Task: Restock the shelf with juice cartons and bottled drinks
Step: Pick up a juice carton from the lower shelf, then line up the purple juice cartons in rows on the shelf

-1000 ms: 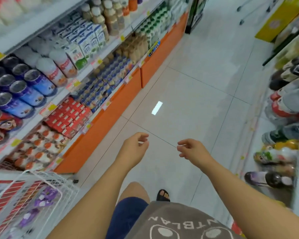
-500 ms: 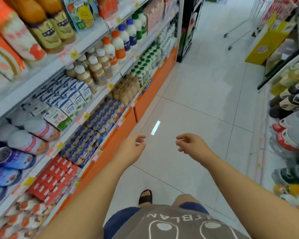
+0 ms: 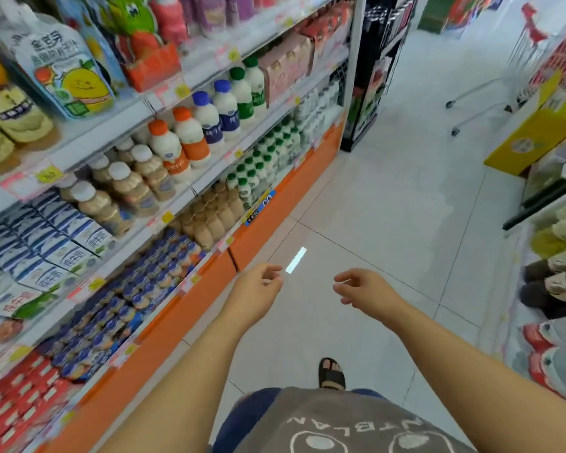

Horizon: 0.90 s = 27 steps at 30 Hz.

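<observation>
The white multi-tier shelf rack with orange base (image 3: 183, 325) runs along the left edge of the white tiled floor (image 3: 389, 197). Blue-and-white rectangular cartons (image 3: 62, 253) line the second tier's front edge. White plastic bottles with orange, blue and green caps (image 3: 190, 138) stand farther along that tier. The left hand (image 3: 255, 291) and right hand (image 3: 366, 289) hover over the floor, fingers loosely curled, holding nothing.

Bright, even overhead light; a lamp's glare on the floor (image 3: 296, 259); edges bend and blur; shadows faint.
</observation>
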Available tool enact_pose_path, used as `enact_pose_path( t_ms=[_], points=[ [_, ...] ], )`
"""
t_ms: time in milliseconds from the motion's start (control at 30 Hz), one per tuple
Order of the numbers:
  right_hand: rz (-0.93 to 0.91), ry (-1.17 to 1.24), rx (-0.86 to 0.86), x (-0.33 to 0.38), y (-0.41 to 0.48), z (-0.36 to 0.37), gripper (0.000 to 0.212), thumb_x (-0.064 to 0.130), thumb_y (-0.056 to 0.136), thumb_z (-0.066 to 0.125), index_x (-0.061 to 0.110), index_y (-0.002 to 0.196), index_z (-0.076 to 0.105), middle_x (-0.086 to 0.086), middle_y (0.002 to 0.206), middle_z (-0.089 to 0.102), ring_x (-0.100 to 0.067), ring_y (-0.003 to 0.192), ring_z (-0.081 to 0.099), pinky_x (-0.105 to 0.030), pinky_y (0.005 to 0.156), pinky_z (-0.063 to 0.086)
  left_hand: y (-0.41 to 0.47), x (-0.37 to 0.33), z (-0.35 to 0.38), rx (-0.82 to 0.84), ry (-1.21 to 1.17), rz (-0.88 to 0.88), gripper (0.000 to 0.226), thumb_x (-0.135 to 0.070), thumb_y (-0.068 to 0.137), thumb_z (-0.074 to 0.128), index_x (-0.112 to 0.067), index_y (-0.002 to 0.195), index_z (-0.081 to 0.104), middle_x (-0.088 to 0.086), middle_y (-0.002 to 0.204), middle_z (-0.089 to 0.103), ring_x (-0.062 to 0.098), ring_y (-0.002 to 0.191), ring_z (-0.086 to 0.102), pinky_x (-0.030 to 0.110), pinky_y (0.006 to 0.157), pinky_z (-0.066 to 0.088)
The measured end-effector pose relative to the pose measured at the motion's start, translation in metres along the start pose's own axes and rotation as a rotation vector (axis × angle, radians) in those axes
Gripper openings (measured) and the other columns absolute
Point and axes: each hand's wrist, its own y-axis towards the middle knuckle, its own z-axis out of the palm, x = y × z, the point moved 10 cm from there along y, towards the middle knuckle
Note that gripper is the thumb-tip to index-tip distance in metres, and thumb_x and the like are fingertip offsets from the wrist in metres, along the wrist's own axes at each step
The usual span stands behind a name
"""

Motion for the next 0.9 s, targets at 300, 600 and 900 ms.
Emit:
enact_pose_path(
  t_ms=[300,600,900],
  points=[
    [-0.105,-0.090,0.179,0.062,0.097,-0.029,0.024,0.024,0.092,0.059,0.015,0.115,0.061,0.000,0.102,0.066,-0.011,0.083,0.067,-0.030,0.084,0.050,0.079,-0.044,-0.025,-0.162,-0.143,-0.049,0.028,-0.023,0.098,0.050,-0.026,0.125,0.056,-0.012,0.119,0.058,0.000,0.102,0.053,0.007,0.068,0.037],
    [-0.197,-0.264,0.324,0.154,0.199,-0.022,0.028,0.026,0.094,0.057,0.015,0.119,0.060,0.001,0.101,0.065,-0.010,0.088,0.065,-0.025,0.078,0.049,0.159,-0.036,-0.075,-0.232,-0.127,-0.161,0.029,-0.021,0.098,0.051,-0.024,0.126,0.055,-0.010,0.123,0.057,0.001,0.100,0.050,0.003,0.064,0.034],
    [-0.552,-0.317,0.330,0.327,0.249,-0.056,0.027,0.026,0.095,0.056,0.017,0.120,0.059,0.004,0.097,0.065,-0.011,0.090,0.064,-0.028,0.082,0.051,0.213,-0.104,-0.178,-0.468,-0.188,-0.085,0.026,-0.017,0.097,0.051,-0.020,0.122,0.057,-0.007,0.113,0.058,0.006,0.099,0.053,0.020,0.085,0.041]
  ],
)
